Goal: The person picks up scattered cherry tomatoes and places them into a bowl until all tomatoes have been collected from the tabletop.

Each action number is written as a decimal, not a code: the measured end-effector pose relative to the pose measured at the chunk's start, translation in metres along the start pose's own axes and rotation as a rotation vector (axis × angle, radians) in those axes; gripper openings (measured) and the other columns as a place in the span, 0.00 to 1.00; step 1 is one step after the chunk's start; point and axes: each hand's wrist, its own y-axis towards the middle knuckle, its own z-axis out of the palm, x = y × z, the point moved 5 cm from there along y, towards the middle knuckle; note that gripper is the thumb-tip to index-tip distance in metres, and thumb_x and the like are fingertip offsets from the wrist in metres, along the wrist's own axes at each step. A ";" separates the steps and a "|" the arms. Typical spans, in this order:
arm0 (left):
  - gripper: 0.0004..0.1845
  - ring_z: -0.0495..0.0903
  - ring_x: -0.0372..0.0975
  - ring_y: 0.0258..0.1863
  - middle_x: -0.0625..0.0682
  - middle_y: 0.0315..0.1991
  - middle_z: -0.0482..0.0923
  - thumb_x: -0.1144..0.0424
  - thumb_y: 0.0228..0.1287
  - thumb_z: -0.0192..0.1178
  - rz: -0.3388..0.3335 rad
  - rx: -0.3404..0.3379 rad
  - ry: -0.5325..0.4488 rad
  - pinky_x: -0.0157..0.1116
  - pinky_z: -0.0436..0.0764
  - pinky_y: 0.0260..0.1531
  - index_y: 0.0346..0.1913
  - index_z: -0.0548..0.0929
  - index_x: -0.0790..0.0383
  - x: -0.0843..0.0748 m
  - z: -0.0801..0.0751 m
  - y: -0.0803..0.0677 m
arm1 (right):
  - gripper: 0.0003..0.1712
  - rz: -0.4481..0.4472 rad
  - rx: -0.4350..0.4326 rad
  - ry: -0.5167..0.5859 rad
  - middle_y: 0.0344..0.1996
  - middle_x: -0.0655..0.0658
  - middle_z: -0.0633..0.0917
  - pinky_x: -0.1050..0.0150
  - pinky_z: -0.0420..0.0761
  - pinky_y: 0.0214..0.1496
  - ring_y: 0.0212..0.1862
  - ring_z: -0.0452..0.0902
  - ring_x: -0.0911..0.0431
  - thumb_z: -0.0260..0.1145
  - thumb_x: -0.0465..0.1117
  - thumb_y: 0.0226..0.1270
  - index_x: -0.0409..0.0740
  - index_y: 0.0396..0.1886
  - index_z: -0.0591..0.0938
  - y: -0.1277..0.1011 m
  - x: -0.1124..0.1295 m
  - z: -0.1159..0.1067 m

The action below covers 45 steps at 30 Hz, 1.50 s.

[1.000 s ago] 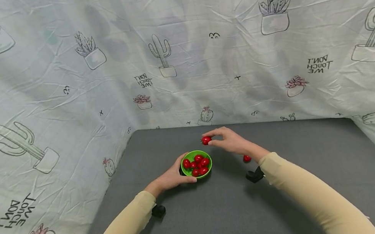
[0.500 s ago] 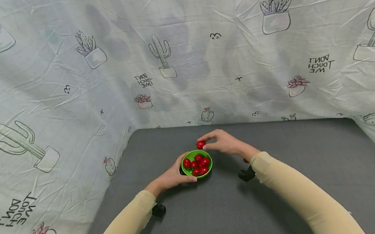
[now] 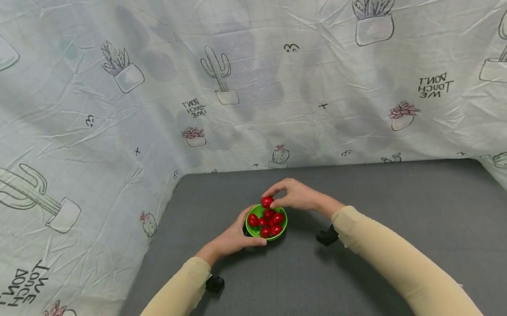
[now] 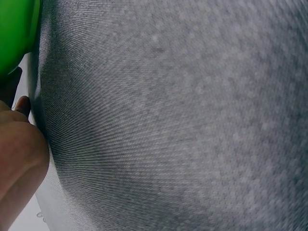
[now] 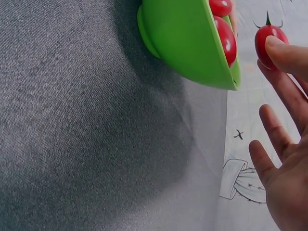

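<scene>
Left hand [image 3: 233, 239]: gripping the near-left rim of the small round green plastic bowl [image 3: 281, 233], fingers curling round its side and steadying it on the grey fabric-covered counter [image 3: 386, 247]; in the left wrist view only a sliver of the bowl's edge and the heel of the hand are showing.

Small round green plastic bowl: standing upright on the counter, between the two hands, mouth facing up.

Red cherry tomatoes in the bowl [image 3: 271, 221]: lying heaped together, several of them, filling most of the bowl.

Single red cherry tomato with a green stem [image 3: 267, 202]: hanging above the far rim of the bowl, just apart from the heap below; the right wrist view is showing it just beyond the bowl's lip [image 5: 269, 40].

Tomato axis: slightly oblong, long axis running through the stem; in the right wrist view the stem is pointing away from the pinching fingertip.

Right hand [image 3: 296, 195]: pinching the single tomato between thumb and fingertips, the remaining fingers lying loosely spread.

Deciding relation: the bowl's mouth is lying directly below and a little nearer than the held tomato; the right hand is the nearer one to it.

Cactus-printed pale cloth backdrop [image 3: 86, 93]: hanging behind and beside the counter.
</scene>
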 end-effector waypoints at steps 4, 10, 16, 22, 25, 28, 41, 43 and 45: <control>0.55 0.58 0.45 0.75 0.51 0.78 0.53 0.53 0.64 0.73 -0.004 0.003 0.005 0.54 0.60 0.71 0.82 0.45 0.48 0.001 0.000 0.000 | 0.18 -0.010 0.030 0.001 0.55 0.51 0.85 0.52 0.78 0.59 0.62 0.76 0.48 0.72 0.37 0.69 0.49 0.57 0.87 0.001 0.001 0.005; 0.56 0.59 0.45 0.74 0.51 0.78 0.53 0.51 0.62 0.74 -0.007 0.007 -0.001 0.53 0.62 0.70 0.82 0.45 0.48 0.000 0.000 0.000 | 0.17 -0.037 0.057 -0.026 0.55 0.51 0.86 0.53 0.78 0.60 0.60 0.78 0.53 0.72 0.38 0.69 0.48 0.57 0.88 0.004 0.002 0.009; 0.55 0.59 0.45 0.74 0.51 0.78 0.53 0.52 0.64 0.73 -0.007 0.007 0.005 0.54 0.61 0.70 0.83 0.44 0.48 -0.001 0.000 -0.001 | 0.17 -0.053 0.074 -0.037 0.54 0.52 0.86 0.54 0.78 0.60 0.59 0.78 0.55 0.72 0.38 0.69 0.48 0.56 0.88 0.004 0.002 0.011; 0.55 0.58 0.45 0.75 0.51 0.78 0.53 0.53 0.65 0.72 -0.006 0.005 0.010 0.54 0.61 0.71 0.83 0.44 0.48 -0.002 0.000 -0.001 | 0.17 -0.060 0.077 -0.049 0.54 0.50 0.86 0.54 0.78 0.59 0.58 0.78 0.53 0.72 0.38 0.69 0.47 0.56 0.88 0.003 0.002 0.012; 0.55 0.58 0.45 0.75 0.51 0.78 0.52 0.53 0.65 0.72 -0.005 0.006 0.013 0.54 0.61 0.71 0.83 0.44 0.48 -0.002 0.000 -0.001 | 0.18 -0.061 0.086 -0.047 0.55 0.49 0.86 0.54 0.79 0.59 0.58 0.78 0.53 0.73 0.39 0.69 0.45 0.57 0.88 0.002 0.002 0.013; 0.55 0.58 0.45 0.75 0.51 0.78 0.52 0.53 0.65 0.72 -0.005 0.009 0.010 0.54 0.61 0.71 0.83 0.44 0.48 -0.002 0.000 -0.002 | 0.19 -0.060 0.093 -0.040 0.56 0.47 0.85 0.52 0.77 0.61 0.60 0.78 0.51 0.72 0.39 0.69 0.43 0.58 0.87 0.002 0.002 0.013; 0.55 0.57 0.45 0.75 0.51 0.79 0.52 0.54 0.64 0.73 0.013 0.005 -0.003 0.55 0.59 0.71 0.83 0.44 0.48 -0.004 0.000 -0.003 | 0.20 -0.063 0.052 -0.021 0.58 0.45 0.84 0.41 0.72 0.64 0.63 0.73 0.42 0.71 0.37 0.69 0.41 0.60 0.86 -0.003 0.001 0.005; 0.55 0.57 0.45 0.76 0.51 0.78 0.52 0.53 0.64 0.73 0.009 0.000 0.004 0.56 0.58 0.71 0.83 0.45 0.48 -0.003 0.000 -0.003 | 0.20 -0.055 0.045 -0.024 0.58 0.46 0.84 0.40 0.71 0.65 0.64 0.73 0.41 0.71 0.38 0.69 0.42 0.60 0.86 -0.005 0.001 0.003; 0.55 0.57 0.46 0.76 0.51 0.78 0.53 0.54 0.64 0.73 0.011 -0.002 0.005 0.56 0.57 0.71 0.83 0.45 0.48 -0.003 0.000 -0.002 | 0.20 -0.039 0.038 -0.037 0.58 0.48 0.83 0.39 0.70 0.65 0.64 0.72 0.41 0.72 0.40 0.69 0.44 0.60 0.86 -0.008 0.003 0.000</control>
